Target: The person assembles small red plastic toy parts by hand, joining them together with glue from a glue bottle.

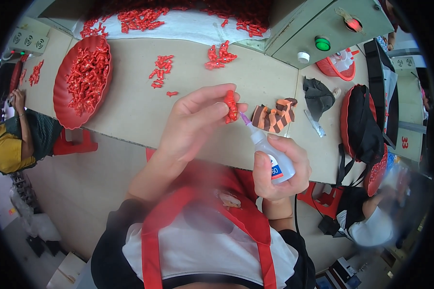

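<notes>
Between the thumb and fingers of my left hand [190, 115] is a small glossy red figurine [231, 107], held upright over the table. My right hand [289, 168] wraps round a translucent white squeeze glue bottle [280, 153], tilted so that its purple nozzle tip [245, 119] points at the figurine's right side. The tip is very close to the figurine; I cannot tell whether it touches. Just beyond the bottle lies an orange and brown checked strip [275, 115]. Loose red pieces [160, 70] and a small cluster of red figurines [220, 56] lie farther back.
At the left stands a scalloped red tray [59, 91] heaped with red pieces. More cover a white sheet [188, 30] at the back, beside a green machine cabinet [318, 33]. To the right are a dark cloth [318, 98], a red basket [345, 73] and a black bag [359, 125]. Other people sit on both sides.
</notes>
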Demonstrator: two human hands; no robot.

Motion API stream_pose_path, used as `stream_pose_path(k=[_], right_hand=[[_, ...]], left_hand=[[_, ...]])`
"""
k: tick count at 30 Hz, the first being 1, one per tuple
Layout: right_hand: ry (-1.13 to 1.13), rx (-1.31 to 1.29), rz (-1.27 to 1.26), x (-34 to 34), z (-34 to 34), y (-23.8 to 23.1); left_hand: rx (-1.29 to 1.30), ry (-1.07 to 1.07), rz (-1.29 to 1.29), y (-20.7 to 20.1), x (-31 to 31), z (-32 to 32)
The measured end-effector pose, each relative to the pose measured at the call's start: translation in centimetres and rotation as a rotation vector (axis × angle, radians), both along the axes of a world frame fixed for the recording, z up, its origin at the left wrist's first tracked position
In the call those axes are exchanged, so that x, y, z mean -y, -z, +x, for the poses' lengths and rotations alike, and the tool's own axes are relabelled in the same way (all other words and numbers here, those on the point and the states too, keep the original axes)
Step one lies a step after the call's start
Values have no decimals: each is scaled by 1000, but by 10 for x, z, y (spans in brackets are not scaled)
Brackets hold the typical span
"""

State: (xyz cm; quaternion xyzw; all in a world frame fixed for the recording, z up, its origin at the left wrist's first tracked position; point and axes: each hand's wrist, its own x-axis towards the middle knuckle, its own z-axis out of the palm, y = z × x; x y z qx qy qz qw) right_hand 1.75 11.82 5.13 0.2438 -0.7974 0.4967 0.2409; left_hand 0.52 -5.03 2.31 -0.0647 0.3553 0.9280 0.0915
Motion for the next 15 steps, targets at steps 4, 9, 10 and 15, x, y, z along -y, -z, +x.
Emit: stream_pose_path(k=[4, 9, 10, 15], right_hand=[[1, 2, -5, 0, -1, 0], [1, 4, 4, 0, -1, -2], [4, 11, 7, 0, -1, -3], [0, 21, -18, 1, -1, 0]], left_hand=[[11, -3, 2, -1, -1, 0], [37, 50, 43, -1, 2, 0], [51, 61, 55, 0, 2, 0], [72, 76, 76, 3, 3, 0]])
